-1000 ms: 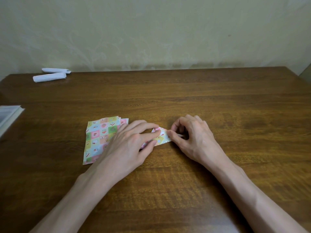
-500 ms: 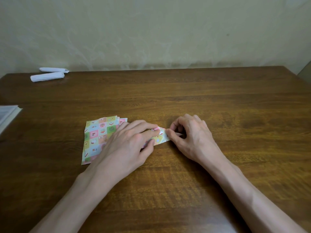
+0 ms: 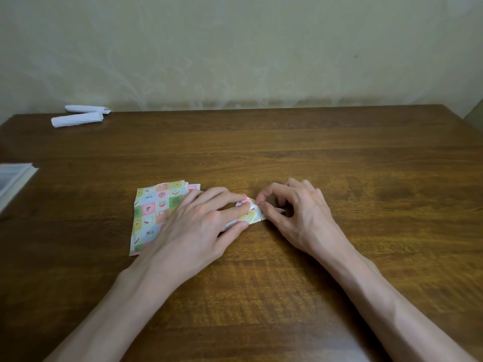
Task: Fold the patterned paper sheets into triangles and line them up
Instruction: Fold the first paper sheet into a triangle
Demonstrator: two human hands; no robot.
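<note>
Dark brown wooden worktop [image 3: 339,165] fills the lower two-thirds of the frame, with a pale wall [image 3: 235,48] behind it. Just left of centre lies a stack of pastel checked patterned paper sheets [image 3: 153,212], flat on the worktop and slightly fanned at its top edge.

The left hand [image 3: 198,226] comes in from lower left and lies over the stack's right part. Its fingers are stretched out nearly straight, and their tips press down on a small folded piece of pastel patterned paper [image 3: 252,215] at centre frame. The thumb sits along that piece's lower edge.

The right hand [image 3: 300,218] comes in from lower right with its fingers curled. Thumb and forefinger pinch the folded piece at its right end. The folded piece sits between the two hands, on the worktop just right of the stack. Its exact shape is mostly hidden by fingers.

In the upper left are two white folded paper rolls [image 3: 77,119], close together near the worktop's far edge. At the left edge, mid-height, is a white book-like block [image 3: 14,176], cut off by the frame.
</note>
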